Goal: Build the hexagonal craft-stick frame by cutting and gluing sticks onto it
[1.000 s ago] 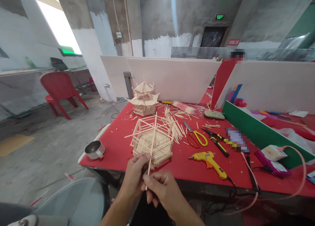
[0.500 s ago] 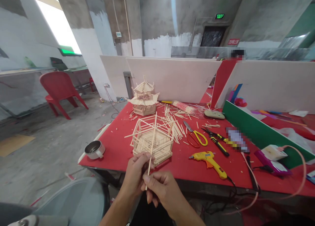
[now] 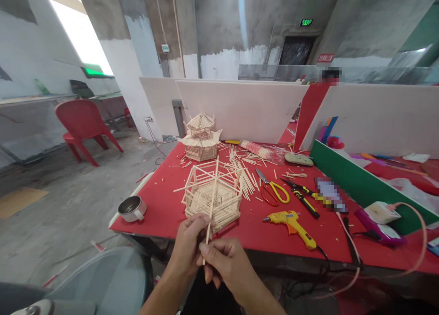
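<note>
Both my hands pinch one long thin wooden stick [image 3: 214, 194], which points away from me and overlaps the frame behind it in view. My left hand [image 3: 192, 232] grips it partway along, and my right hand [image 3: 221, 260] holds its near end between thumb and fingers. Just beyond them on the red table sits a hexagonal stick frame [image 3: 195, 200] with a layered floor, short posts and rails. Whether the held stick touches that frame I cannot tell. Farther back stands a tiered pagoda model [image 3: 201, 139] built of similar sticks.
Loose sticks [image 3: 245, 178] lie behind the frame near a bagged bundle [image 3: 260, 151]. To the right are scissors [image 3: 274, 189], pliers [image 3: 303, 198] and a yellow glue gun [image 3: 291, 226] with its cord. A metal cup [image 3: 132, 209] stands at the left edge of the red table [image 3: 157, 191].
</note>
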`<move>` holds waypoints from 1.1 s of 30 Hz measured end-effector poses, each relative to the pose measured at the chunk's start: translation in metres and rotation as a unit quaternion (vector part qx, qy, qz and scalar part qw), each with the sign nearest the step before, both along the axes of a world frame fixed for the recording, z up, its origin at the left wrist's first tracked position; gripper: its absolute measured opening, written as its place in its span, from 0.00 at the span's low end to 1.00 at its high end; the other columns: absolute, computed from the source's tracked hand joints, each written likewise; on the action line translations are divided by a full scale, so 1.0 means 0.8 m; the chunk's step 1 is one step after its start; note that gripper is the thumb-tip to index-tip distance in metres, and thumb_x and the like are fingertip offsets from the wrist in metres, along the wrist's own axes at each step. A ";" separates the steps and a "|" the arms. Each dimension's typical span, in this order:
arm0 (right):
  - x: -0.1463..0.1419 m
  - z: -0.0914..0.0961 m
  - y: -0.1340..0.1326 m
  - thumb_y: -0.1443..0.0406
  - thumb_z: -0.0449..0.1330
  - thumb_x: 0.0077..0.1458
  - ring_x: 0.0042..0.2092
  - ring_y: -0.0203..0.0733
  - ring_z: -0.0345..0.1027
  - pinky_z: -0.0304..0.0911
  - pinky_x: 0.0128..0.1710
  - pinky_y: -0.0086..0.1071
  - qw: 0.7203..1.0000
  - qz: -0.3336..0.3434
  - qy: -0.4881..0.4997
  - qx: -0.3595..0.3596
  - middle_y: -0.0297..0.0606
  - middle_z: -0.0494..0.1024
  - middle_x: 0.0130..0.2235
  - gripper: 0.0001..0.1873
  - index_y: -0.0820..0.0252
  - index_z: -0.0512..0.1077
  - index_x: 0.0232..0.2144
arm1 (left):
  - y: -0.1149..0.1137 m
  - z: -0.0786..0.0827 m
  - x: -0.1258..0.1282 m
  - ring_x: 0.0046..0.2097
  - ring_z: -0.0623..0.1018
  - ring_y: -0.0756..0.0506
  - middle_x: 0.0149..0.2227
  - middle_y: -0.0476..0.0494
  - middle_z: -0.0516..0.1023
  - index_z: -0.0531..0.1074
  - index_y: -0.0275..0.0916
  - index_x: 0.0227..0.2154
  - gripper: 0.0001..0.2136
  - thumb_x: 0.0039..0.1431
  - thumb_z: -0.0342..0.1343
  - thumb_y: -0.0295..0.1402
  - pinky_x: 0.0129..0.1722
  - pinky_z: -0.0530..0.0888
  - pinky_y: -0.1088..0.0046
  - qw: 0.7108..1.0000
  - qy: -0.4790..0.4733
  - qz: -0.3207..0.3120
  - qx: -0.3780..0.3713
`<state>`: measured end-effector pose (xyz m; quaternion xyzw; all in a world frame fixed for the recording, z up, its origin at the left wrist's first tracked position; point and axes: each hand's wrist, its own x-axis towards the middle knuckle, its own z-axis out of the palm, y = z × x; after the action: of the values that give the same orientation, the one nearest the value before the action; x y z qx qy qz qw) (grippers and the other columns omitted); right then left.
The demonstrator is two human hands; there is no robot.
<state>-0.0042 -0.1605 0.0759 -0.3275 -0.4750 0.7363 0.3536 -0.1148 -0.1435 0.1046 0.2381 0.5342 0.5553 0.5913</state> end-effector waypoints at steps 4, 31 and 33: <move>0.000 0.000 0.000 0.46 0.61 0.54 0.14 0.24 0.52 0.45 0.15 0.22 1.000 0.000 0.001 -0.002 0.31 0.68 0.15 0.27 0.67 0.77 0.25 | -0.001 -0.006 -0.001 0.14 0.58 0.56 0.12 0.53 0.62 0.72 0.34 0.19 0.11 0.40 0.61 0.38 0.14 0.51 0.81 1.000 -0.007 0.005 -0.001; -0.001 0.005 -0.002 0.45 0.61 0.53 0.14 0.24 0.51 0.45 0.15 0.22 1.000 -0.003 0.005 -0.002 0.31 0.68 0.15 0.28 0.67 0.76 0.24 | -0.003 -0.010 -0.002 0.15 0.59 0.57 0.13 0.53 0.63 0.72 0.34 0.19 0.10 0.41 0.61 0.37 0.14 0.52 0.82 1.000 -0.004 0.008 0.009; -0.001 0.004 -0.001 0.45 0.61 0.52 0.14 0.24 0.51 0.45 0.15 0.22 1.000 0.000 0.007 -0.004 0.31 0.68 0.15 0.28 0.67 0.76 0.24 | -0.003 -0.009 -0.002 0.15 0.58 0.57 0.13 0.53 0.63 0.72 0.34 0.19 0.10 0.40 0.61 0.38 0.15 0.52 0.82 1.000 -0.004 0.009 0.006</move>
<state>-0.0047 -0.1616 0.0794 -0.3239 -0.4698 0.7401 0.3559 -0.1161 -0.1456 0.0970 0.2344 0.5306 0.5644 0.5873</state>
